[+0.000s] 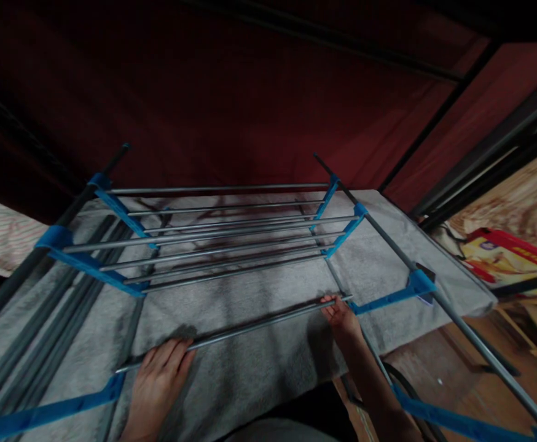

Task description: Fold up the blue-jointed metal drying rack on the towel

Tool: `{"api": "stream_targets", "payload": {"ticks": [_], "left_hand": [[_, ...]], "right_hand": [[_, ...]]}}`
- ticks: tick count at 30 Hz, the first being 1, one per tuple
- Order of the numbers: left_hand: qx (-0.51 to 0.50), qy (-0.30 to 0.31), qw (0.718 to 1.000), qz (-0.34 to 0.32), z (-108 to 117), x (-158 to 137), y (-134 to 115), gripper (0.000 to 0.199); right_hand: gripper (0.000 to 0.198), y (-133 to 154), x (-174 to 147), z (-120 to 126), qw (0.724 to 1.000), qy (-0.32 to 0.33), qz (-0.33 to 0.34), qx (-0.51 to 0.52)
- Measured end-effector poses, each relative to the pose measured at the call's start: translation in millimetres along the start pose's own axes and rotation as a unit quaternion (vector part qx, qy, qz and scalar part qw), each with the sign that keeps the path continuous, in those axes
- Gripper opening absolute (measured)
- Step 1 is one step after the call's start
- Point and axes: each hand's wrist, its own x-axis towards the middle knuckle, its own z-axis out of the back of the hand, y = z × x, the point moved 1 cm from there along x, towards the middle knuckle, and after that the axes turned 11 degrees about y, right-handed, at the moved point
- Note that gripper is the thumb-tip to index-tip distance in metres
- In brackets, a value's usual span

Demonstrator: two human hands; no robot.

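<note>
A thin grey metal rod [254, 326] spans the gap in front of me, held in both hands. My left hand [162, 368] wraps over it near its left end, close to a blue plastic bracket [84, 404]. At the other end, my right hand [338, 312] pinches the rod beside a second blue bracket [388, 299]. The rod's tips lie near the brackets' inner ends; I cannot tell whether either is seated. Behind it, the rack frame [231, 248] has several rods fixed between paired blue brackets, carried by long grey side poles [388, 239].
Several loose grey tubes [66, 328] lie on the left of the grey cloth-covered surface [259, 374]. A dark red curtain [231, 104] hangs behind the rack. At the right are a red and yellow box [510, 255] and a brown floor [448, 368]. A small dark object [426, 270] rests by the right pole.
</note>
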Motion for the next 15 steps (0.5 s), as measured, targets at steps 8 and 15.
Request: {"api": "stream_targets", "payload": {"ticks": [8,15], "left_hand": [[0.025,0.001,0.999,-0.031,2.0,-5.7,3.4,0.024],[0.047,0.009,0.997,-0.057,4.6,-6.1,4.3,0.025]], "right_hand": [[0.023,-0.9,-11.3,-4.8,0.998,-0.045,-0.046,-0.001],[0.026,1.1,-19.5,-9.8,0.997,-0.056,-0.058,0.017]]}}
